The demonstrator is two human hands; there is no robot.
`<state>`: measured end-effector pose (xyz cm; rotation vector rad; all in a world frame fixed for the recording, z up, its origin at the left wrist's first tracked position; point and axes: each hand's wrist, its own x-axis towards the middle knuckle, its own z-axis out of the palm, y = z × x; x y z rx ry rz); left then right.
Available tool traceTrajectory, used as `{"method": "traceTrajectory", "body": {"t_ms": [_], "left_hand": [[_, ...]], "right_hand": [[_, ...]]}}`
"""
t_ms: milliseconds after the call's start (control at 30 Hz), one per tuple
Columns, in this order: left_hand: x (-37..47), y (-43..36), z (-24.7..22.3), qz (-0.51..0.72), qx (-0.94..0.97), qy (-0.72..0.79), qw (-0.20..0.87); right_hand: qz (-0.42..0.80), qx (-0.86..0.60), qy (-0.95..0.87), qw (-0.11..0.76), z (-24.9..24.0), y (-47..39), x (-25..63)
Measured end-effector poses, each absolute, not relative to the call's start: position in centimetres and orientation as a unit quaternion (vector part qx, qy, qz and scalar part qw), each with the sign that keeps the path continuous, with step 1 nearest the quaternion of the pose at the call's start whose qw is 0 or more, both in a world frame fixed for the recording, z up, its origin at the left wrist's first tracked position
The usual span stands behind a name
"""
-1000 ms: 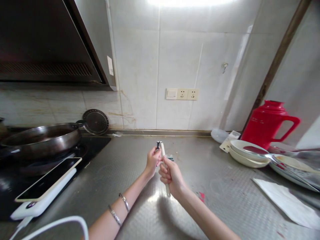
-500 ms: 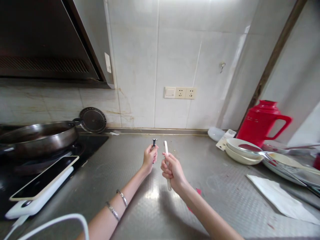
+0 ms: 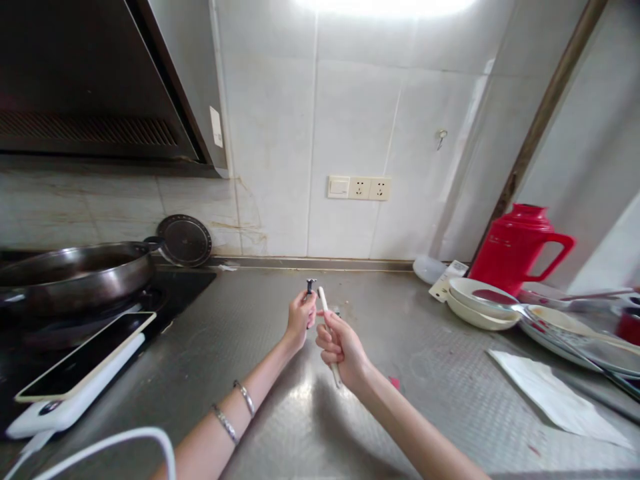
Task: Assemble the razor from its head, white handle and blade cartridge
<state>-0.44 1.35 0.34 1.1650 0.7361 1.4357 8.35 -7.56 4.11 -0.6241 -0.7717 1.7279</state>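
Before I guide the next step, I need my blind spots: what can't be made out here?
Head view: the middle of the white stick, covered by the right hand.
Head view: the lower part of the dark tool, mostly covered by the left hand.
Head view: the left side of the pan, cut off by the picture's left edge.
Head view: pale marks on the red flask, too small and blurred to read.

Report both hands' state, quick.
Left hand: closed, holding a small dark tool with a T-shaped top.
Right hand: closed around a slim white stick.
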Motion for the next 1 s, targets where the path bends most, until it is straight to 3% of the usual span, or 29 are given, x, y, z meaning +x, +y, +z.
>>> {"method": "traceTrajectory", "body": {"t_ms": [333,567,733,900,1000], "left_hand": [[-1.4,2.2,0.6,0.633,0.448,0.311,0.55],[-1.5,2.3,0.7,0.632,0.445,0.315,0.552],[-1.5,2.2,1.0,0.632,0.435,0.308,0.562],[-1.6,2.0,1.5,0.634,0.424,0.292,0.577],[-1.6,1.9,1.7,0.633,0.416,0.281,0.589]], "right_hand": [[0.611,-0.334,-0.397,0.598,4.5,-5.5,11.0],[0.626,-0.341,-0.386,0.585,4.8,-4.3,13.0],[0.6,-0.387,-0.459,0.529,4.9,-3.2,13.6],[0.415,-0.531,-0.522,0.522,3.5,-1.2,13.6],[0.22,-0.63,-0.615,0.419,2.8,-0.7,13.4]]}}
